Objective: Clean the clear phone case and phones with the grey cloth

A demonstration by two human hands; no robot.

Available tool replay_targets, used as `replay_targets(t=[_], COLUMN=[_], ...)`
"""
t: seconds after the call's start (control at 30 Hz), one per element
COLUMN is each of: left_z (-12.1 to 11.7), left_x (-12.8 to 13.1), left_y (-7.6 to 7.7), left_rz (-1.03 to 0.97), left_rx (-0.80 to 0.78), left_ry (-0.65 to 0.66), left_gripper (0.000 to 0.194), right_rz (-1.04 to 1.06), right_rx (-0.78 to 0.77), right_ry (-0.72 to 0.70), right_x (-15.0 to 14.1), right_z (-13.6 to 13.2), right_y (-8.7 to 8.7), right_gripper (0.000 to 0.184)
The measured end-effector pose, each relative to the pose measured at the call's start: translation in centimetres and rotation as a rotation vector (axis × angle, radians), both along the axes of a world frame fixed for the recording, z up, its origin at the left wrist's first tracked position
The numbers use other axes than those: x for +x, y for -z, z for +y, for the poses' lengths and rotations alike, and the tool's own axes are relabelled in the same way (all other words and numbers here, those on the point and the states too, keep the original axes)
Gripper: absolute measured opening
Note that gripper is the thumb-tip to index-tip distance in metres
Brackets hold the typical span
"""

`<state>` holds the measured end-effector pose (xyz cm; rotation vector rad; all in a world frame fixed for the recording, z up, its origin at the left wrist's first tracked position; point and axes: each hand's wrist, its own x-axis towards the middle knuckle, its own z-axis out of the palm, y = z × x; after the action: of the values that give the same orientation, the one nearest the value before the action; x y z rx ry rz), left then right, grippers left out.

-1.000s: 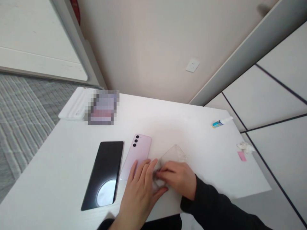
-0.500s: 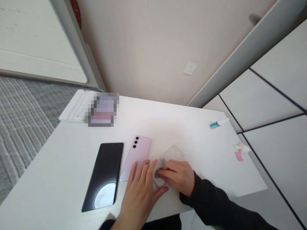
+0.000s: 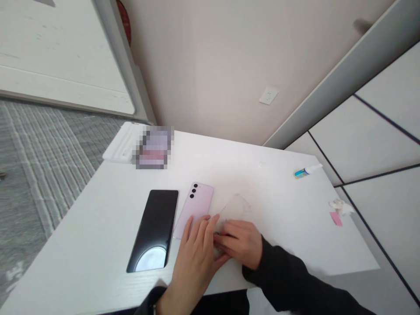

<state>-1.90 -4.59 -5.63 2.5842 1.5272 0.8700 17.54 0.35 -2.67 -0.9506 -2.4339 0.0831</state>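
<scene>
A clear phone case (image 3: 235, 208) lies on the white table (image 3: 98, 210), right of a pink phone (image 3: 197, 204) that rests face down. My left hand (image 3: 197, 258) lies flat with its fingers spread, covering the near end of the pink phone and the case's left edge. My right hand (image 3: 241, 243) is curled over the near end of the clear case, fingertips pressed together on it. A black phone (image 3: 154, 229) lies face up to the left, reflecting a lamp.
A white ridged tray (image 3: 123, 146) and a blurred item (image 3: 153, 146) sit at the table's far left. A small blue-labelled tube (image 3: 305, 171) lies at the far right. Crumpled tissue (image 3: 339, 204) and a pink scrap (image 3: 335, 218) lie near the right edge.
The camera view has shifted, so everything sits slightly further right. Both hands stay on the clear case and pink phone; the right fingers have worked a little along the case.
</scene>
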Motion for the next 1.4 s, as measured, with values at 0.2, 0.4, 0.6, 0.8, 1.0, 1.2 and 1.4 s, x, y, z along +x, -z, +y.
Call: replay_targets(t=[0.2, 0.4, 0.6, 0.8, 1.0, 1.2, 1.4], left_z=[0.0, 0.0, 0.1, -0.1, 0.6, 3.4, 4.3], left_x=[-0.1, -0.1, -0.1, -0.3, -0.6, -0.5, -0.4], left_y=[-0.2, -0.1, 0.0, -1.0, -3.1, -3.6, -3.0], left_rz=[0.004, 0.004, 0.006, -0.004, -0.065, -0.065, 0.017], left_rx=[-0.002, -0.014, -0.035, -0.079, -0.100, -0.100, -0.060], left_ry=[-0.003, 0.000, 0.008, 0.017, 0.057, 0.085, -0.003], left_gripper=[0.074, 0.071, 0.073, 0.061, 0.024, 0.031, 0.031], right_rz=[-0.022, -0.040, -0.014, 0.157, 0.579, 0.646, 0.599], right_rx=[0.030, 0.039, -0.002, -0.032, 0.016, -0.062, -0.148], right_ry=[0.041, 0.053, 0.012, 0.031, 0.380, 0.475, 0.522], right_x=[3.7, 3.5, 1.9, 3.2, 7.9, 8.6, 8.3], right_z=[1.3, 0.8, 1.0, 1.7, -0.9, -3.2, -3.5], right_y=[-1.2, -1.3, -0.3, -0.5, -2.8, -2.1, -1.2], right_gripper=[0.036, 0.034, 0.032, 0.025, 0.022, 0.016, 0.020])
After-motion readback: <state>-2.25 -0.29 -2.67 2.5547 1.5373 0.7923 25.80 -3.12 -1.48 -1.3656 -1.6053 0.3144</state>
